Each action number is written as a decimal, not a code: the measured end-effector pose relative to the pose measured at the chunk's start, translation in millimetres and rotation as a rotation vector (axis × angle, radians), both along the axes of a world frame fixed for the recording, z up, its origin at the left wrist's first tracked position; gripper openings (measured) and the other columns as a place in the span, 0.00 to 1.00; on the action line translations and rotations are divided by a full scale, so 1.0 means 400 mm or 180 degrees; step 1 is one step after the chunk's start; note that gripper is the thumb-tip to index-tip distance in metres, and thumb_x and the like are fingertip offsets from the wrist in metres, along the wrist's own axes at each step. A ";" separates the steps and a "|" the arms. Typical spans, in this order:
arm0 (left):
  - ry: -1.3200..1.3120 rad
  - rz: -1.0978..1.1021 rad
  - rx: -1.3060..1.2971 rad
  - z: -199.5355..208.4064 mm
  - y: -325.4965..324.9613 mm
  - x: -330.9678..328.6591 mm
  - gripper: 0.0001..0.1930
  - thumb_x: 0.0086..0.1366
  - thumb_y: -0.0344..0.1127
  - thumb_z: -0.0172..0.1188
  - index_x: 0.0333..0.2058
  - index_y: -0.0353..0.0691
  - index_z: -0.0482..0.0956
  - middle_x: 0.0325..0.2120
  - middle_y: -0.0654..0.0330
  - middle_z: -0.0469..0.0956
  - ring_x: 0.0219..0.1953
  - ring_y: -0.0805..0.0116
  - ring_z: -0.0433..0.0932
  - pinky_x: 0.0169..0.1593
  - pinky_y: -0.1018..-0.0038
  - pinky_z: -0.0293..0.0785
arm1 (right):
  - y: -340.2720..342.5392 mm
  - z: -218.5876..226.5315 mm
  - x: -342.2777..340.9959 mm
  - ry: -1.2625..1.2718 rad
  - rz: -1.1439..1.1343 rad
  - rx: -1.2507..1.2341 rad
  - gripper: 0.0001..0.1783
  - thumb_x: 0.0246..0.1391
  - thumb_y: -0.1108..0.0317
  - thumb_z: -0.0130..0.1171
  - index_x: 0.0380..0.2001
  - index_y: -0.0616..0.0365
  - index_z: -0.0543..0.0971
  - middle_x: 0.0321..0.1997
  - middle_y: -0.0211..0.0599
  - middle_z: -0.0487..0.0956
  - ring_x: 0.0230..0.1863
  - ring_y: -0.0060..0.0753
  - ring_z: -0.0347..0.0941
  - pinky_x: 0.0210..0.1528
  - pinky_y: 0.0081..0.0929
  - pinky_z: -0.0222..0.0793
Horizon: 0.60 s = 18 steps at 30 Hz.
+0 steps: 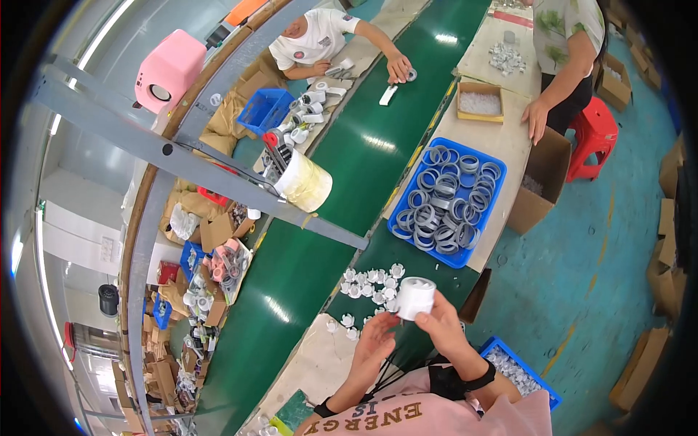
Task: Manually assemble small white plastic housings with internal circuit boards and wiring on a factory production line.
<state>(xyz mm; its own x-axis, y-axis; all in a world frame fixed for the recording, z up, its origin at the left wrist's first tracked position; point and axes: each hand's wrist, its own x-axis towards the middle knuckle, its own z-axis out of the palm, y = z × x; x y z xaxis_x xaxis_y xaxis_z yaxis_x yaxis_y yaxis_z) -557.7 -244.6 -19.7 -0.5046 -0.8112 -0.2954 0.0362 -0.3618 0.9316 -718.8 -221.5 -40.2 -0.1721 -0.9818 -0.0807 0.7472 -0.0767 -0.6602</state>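
A white plastic cylinder (416, 299), hollow-looking at the top, is raised above the near end of the bench. My right hand (445, 327) grips it from the right with thumb and fingers. Close to its lower left side is my left hand (374, 343), fingers loosely bent and apart; whether a fingertip touches the cylinder I cannot tell. Just beyond lie several small white plastic caps (374, 277) with notched rims, spread over the green surface. Farther off, a blue tray (396, 227) is piled with grey rings (445, 190).
A green conveyor belt (320, 247) runs along the left, crossed by a grey metal beam (218, 171) with a white bucket (305, 182) beside it. Two co-workers are at the far end. A blue crate (542, 385) of white parts stands at my right; a red stool (592, 138) is beyond.
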 end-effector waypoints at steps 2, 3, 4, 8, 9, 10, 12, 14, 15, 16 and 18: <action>-0.0358 -0.0179 -0.0110 -0.004 0.005 0.003 0.22 0.60 0.33 0.52 0.53 0.38 0.61 0.49 0.56 0.66 0.54 0.66 0.64 0.54 0.70 0.58 | -0.002 -0.007 -0.031 0.0001 -0.0257 -0.0002 0.30 0.48 0.64 0.58 0.52 0.66 0.62 0.48 0.36 0.71 0.49 0.26 0.67 0.53 0.25 0.60; -0.0332 -0.0186 -0.0143 -0.005 0.007 0.005 0.22 0.60 0.33 0.52 0.53 0.38 0.61 0.49 0.56 0.66 0.54 0.66 0.64 0.54 0.70 0.58 | -0.007 -0.009 -0.052 -0.0020 -0.0357 -0.0056 0.32 0.46 0.62 0.59 0.52 0.66 0.62 0.48 0.36 0.71 0.49 0.27 0.67 0.53 0.26 0.60; -0.0295 -0.0244 0.0133 -0.003 0.010 0.006 0.21 0.60 0.32 0.51 0.52 0.37 0.62 0.47 0.56 0.68 0.52 0.67 0.66 0.53 0.70 0.60 | -0.011 -0.002 -0.072 0.0023 -0.0559 -0.0060 0.36 0.43 0.58 0.61 0.52 0.67 0.62 0.49 0.37 0.71 0.50 0.29 0.68 0.54 0.27 0.60; -0.0327 -0.0395 0.0450 -0.002 0.014 0.020 0.16 0.62 0.31 0.49 0.48 0.35 0.66 0.41 0.56 0.73 0.45 0.68 0.71 0.48 0.74 0.65 | -0.035 0.052 -0.164 0.0587 -0.1294 -0.0222 0.40 0.41 0.47 0.60 0.50 0.67 0.63 0.41 0.45 0.74 0.41 0.37 0.73 0.46 0.33 0.67; -0.0326 -0.0465 0.0527 0.000 0.014 0.021 0.15 0.62 0.31 0.48 0.48 0.34 0.66 0.40 0.56 0.74 0.44 0.69 0.72 0.47 0.75 0.66 | -0.038 0.054 -0.186 0.0681 -0.1491 -0.0259 0.40 0.41 0.46 0.60 0.50 0.67 0.63 0.42 0.45 0.74 0.42 0.37 0.72 0.46 0.33 0.67; -0.0299 -0.0462 0.0482 0.005 0.014 0.020 0.14 0.63 0.31 0.47 0.47 0.34 0.67 0.40 0.56 0.74 0.43 0.70 0.72 0.45 0.76 0.67 | -0.040 0.071 -0.203 0.0773 -0.1597 -0.0313 0.41 0.42 0.45 0.59 0.51 0.67 0.63 0.44 0.44 0.73 0.44 0.36 0.71 0.47 0.33 0.66; -0.0316 -0.0472 0.0499 0.012 0.013 0.024 0.14 0.64 0.31 0.47 0.47 0.34 0.67 0.39 0.56 0.74 0.42 0.70 0.72 0.45 0.77 0.66 | -0.043 0.086 -0.240 0.0855 -0.1720 -0.0444 0.41 0.43 0.44 0.57 0.52 0.64 0.62 0.48 0.43 0.71 0.49 0.35 0.67 0.50 0.35 0.63; -0.0345 -0.0495 0.0525 0.012 0.012 0.030 0.13 0.64 0.32 0.46 0.46 0.35 0.68 0.38 0.57 0.74 0.42 0.71 0.72 0.45 0.77 0.66 | -0.048 0.099 -0.273 0.0859 -0.1787 -0.0561 0.39 0.46 0.44 0.54 0.53 0.63 0.61 0.50 0.44 0.70 0.52 0.36 0.65 0.53 0.36 0.60; -0.0323 -0.0492 0.0492 0.013 0.013 0.032 0.13 0.64 0.32 0.46 0.46 0.35 0.68 0.38 0.57 0.74 0.42 0.71 0.72 0.45 0.77 0.66 | -0.054 0.101 -0.284 0.0737 -0.1892 -0.0613 0.36 0.50 0.46 0.51 0.53 0.63 0.61 0.49 0.45 0.70 0.51 0.38 0.66 0.54 0.37 0.59; -0.0337 -0.0513 0.0513 0.017 0.014 0.034 0.13 0.64 0.32 0.47 0.46 0.35 0.68 0.38 0.57 0.74 0.41 0.71 0.72 0.45 0.77 0.66 | -0.055 0.099 -0.301 0.0523 -0.1795 -0.0649 0.34 0.51 0.48 0.49 0.53 0.64 0.61 0.48 0.45 0.71 0.49 0.38 0.68 0.52 0.37 0.61; -0.0388 -0.0548 0.0547 0.017 0.014 0.038 0.13 0.65 0.33 0.47 0.46 0.35 0.68 0.38 0.57 0.74 0.41 0.72 0.72 0.45 0.78 0.66 | -0.057 0.094 -0.337 0.0328 -0.1709 -0.0725 0.32 0.53 0.49 0.48 0.52 0.65 0.61 0.47 0.45 0.72 0.48 0.38 0.70 0.51 0.36 0.64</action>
<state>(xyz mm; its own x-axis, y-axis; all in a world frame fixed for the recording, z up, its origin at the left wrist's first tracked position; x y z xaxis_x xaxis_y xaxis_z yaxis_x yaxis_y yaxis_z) -542.6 -239.0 -12.8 -0.5830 -0.6494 -0.4883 -0.1482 -0.5060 0.8497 -853.5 -244.4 -2.6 -0.6455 -0.7457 0.1654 0.4974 -0.5748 -0.6498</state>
